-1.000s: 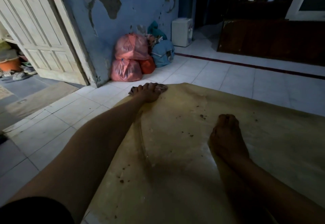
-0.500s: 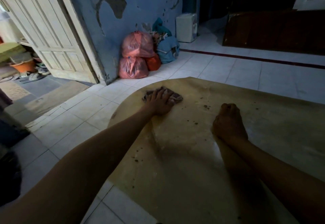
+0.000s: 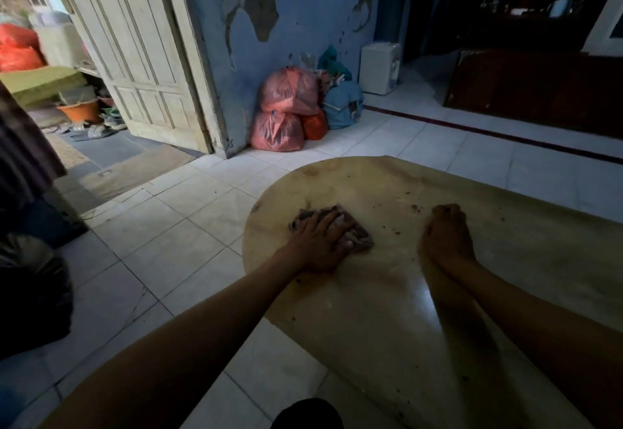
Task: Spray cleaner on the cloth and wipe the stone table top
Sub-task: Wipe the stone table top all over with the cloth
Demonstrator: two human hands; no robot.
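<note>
No readable text, label, brand or number anywhere.

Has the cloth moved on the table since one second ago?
Yes. The cloth, under the left hand, came from the table top's far edge toward the person.

The room is dim. Daylight comes in through the open doorway (image 3: pixel 40 57) at the far left; the right-hand side sinks into near black. A pale sheen glares off the tabletop (image 3: pixel 421 297) between the forearms. Straight lines bow toward the edges of the wide view, and shadowed areas look grainy and soft.
</note>
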